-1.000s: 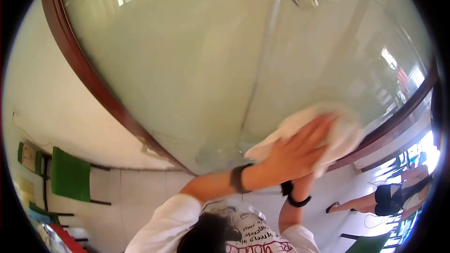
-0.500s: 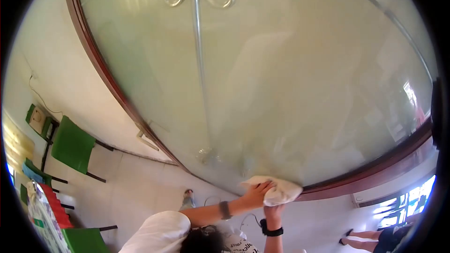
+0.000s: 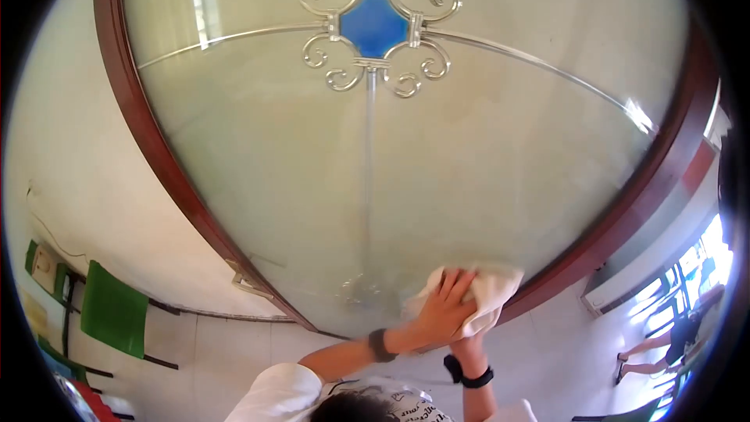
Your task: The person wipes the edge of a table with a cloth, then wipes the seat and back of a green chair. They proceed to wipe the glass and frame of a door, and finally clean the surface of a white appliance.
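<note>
Big pane of frosted, pale-green glass (image 3: 469,148), smooth and shiny w/ window glare. It sits in a rounded, glossy red-brown wood frame (image 3: 156,156). Plain white wall (image 3: 70,148) to its left, white tiled floor (image 3: 234,352) below. Green chair (image 3: 116,309) w/ thin dark legs by the wall, well apart from the hands. Up top on the glass is a blue diamond ornament (image 3: 375,25) ringed by silver metal scrolls, w/ a thin metal strip (image 3: 367,156) running down from it.

The cloth (image 3: 496,287) is cream, soft and bunched. It's pressed on the glass at the bottom edge, right beside the frame. Long axis runs lower-left to upper-right, its far end touching the wood.

Left hand (image 3: 440,311) lies flat on the cloth, fingers (image 3: 451,285) apart and pointing up-right, not gripping; dark band (image 3: 380,344) on that wrist. Right hand (image 3: 467,346) is mostly tucked under the left hand and cloth, so can't tell how its fingers sit; black watch (image 3: 471,377) on the wrist.
</note>
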`<state>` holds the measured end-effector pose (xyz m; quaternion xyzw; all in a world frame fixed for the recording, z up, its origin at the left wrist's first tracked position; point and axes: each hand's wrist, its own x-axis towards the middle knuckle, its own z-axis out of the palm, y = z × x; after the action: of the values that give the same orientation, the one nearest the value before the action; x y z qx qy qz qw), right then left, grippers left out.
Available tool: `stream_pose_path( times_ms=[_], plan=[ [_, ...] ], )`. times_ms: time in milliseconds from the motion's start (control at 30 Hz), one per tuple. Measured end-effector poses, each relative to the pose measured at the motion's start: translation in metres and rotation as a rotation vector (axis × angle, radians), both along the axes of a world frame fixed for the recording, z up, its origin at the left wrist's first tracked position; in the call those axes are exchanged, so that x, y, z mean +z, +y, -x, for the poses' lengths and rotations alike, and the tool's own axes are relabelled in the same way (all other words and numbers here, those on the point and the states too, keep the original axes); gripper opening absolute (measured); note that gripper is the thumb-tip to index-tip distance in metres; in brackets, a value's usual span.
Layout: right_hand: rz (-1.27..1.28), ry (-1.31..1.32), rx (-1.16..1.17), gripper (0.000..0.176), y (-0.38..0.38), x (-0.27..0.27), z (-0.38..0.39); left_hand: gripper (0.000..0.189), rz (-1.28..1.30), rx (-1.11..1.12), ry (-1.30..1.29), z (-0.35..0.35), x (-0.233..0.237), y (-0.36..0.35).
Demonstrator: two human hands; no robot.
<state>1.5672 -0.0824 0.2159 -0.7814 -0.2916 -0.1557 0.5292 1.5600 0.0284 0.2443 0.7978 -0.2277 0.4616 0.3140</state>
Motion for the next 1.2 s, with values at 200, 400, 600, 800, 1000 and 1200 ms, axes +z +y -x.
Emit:
stream_pose_path(
  times_ms=[200,400,600,800,1000,1200],
  plan=[
    [0.249,-0.266,-0.086,0.082,0.058,0.109,-0.003,0.047,-0.036,0.101,-0.081,0.016,0.127,0.063],
    [0.47,-0.777,-0.291,0.059,0.152,0.102,0.018,0.066,0.165,0.144,0.094,0.044,0.075,0.155],
    [0.538,-0.422,0.466,0.047,0.231,0.015,0.055,0.043,-1.104,1.359,0.502,0.123,-0.195,0.232],
    [0.499,-0.353,0.552,0.056,0.262,-0.103,0.074,0.041,0.765,0.456,0.303,0.133,-0.174,0.229],
    [0.368,-0.228,0.356,0.057,0.211,-0.116,0.07,0.038,0.223,0.47,0.464,0.131,-0.222,0.213],
    [0.263,-0.003,0.35,0.046,0.115,-0.098,0.037,0.042,0.124,0.157,0.407,0.089,-0.162,0.118]
  ],
)
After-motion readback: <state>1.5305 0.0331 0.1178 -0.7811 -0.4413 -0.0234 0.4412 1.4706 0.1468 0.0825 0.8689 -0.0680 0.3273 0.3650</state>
